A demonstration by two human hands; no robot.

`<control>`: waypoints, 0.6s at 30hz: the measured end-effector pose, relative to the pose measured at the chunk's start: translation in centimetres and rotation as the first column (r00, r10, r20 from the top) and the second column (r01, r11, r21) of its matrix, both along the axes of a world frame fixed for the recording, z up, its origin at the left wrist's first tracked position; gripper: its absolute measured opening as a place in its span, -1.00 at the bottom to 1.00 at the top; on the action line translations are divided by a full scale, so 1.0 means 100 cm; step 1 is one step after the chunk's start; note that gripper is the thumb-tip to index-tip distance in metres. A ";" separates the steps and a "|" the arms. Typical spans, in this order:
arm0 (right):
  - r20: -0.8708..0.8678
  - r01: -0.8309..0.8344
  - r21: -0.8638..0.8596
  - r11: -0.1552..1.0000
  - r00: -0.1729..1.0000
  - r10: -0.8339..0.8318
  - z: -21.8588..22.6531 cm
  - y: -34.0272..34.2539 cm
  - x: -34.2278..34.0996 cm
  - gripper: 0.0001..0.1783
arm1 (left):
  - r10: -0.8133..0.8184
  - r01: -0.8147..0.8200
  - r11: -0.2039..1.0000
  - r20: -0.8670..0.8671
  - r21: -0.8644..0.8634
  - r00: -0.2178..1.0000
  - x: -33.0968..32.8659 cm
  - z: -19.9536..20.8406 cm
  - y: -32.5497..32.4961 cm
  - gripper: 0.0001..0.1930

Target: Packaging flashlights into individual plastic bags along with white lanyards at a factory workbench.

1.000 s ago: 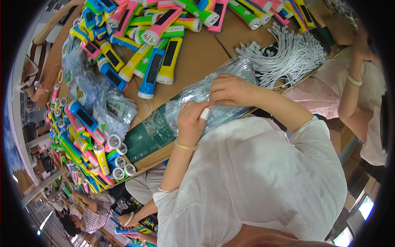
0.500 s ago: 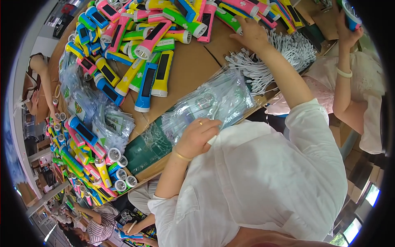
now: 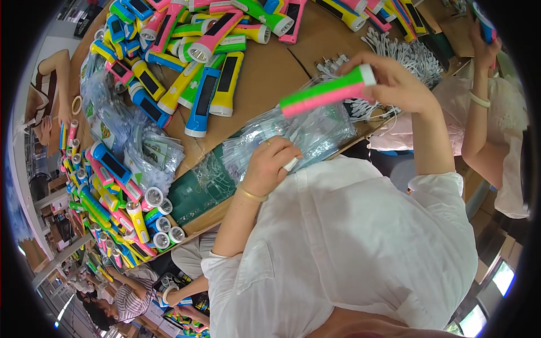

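Observation:
My right hand [image 3: 397,84] is closed round the white head end of a green and pink flashlight [image 3: 321,94], holding it tilted above the clear plastic bags [image 3: 321,132]. My left hand [image 3: 269,164], wearing a ring, is curled at the near edge of these bags. Between its thumb and fingers shows the end of a small white thing [image 3: 290,164], mostly hidden, so its kind is unclear. Beyond my right hand lies a heap of white cables [image 3: 414,63]. Ahead, several solar-panel flashlights in pink, yellow, blue and green, such as a blue flashlight [image 3: 203,107], lie on cardboard.
More plastic bags with printed inserts [image 3: 152,155] lie at the left, beside a second pile of flashlights [image 3: 112,208]. A green mat [image 3: 197,200] shows near the table's wooden edge. Another person's hand [image 3: 483,48] holds a flashlight at the right; other people work at the left.
My right hand has come back from the far pile, lifting the green and pink flashlight toward me. My left hand stays over the bags with the white thing.

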State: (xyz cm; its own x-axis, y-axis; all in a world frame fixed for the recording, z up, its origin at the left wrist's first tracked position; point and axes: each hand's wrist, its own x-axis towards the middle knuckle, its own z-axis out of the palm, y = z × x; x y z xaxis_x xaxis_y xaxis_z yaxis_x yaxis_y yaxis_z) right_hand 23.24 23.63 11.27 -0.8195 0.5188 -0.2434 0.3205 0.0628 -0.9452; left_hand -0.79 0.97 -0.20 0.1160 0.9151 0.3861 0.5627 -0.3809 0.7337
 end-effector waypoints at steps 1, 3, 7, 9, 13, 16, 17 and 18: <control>0.082 -0.140 0.085 0.987 0.988 0.133 0.003 -0.003 -0.002 -0.47 | -0.001 0.001 1.000 0.000 0.000 1.000 0.001 0.000 0.001 -0.79; 0.373 -0.396 0.070 0.916 0.862 0.344 0.020 -0.009 -0.016 -0.42 | 0.052 -0.052 0.999 0.009 -0.008 0.999 0.001 -0.001 0.000 -0.77; -0.189 -0.319 -0.381 0.868 0.946 0.265 -0.024 -0.027 -0.034 -0.24 | 0.045 -0.046 0.999 0.033 0.025 0.998 0.005 -0.009 0.003 -0.77; -0.208 -0.336 -0.323 0.885 0.937 0.280 -0.059 -0.036 -0.040 -0.29 | 0.049 -0.051 0.998 0.059 0.027 0.997 0.006 -0.014 0.005 -0.77; -0.047 -0.289 -0.048 0.956 0.957 0.287 -0.084 -0.054 -0.051 -0.47 | 0.055 -0.060 0.997 0.077 0.055 0.996 0.004 -0.009 0.003 -0.78; 0.174 -0.451 0.222 0.865 0.891 0.420 -0.034 -0.045 -0.056 -0.51 | 0.134 -0.139 0.990 0.136 0.022 0.982 -0.003 -0.005 -0.013 -0.85; 0.337 -0.541 0.301 0.785 0.830 0.443 -0.035 -0.043 -0.053 -0.56 | 0.142 -0.152 0.987 0.157 0.050 0.977 -0.005 -0.004 -0.013 -0.85; 0.427 -0.594 0.347 0.726 0.789 0.442 -0.032 -0.046 -0.052 -0.59 | 0.149 -0.165 0.983 0.178 0.076 0.973 -0.007 -0.003 -0.012 -0.85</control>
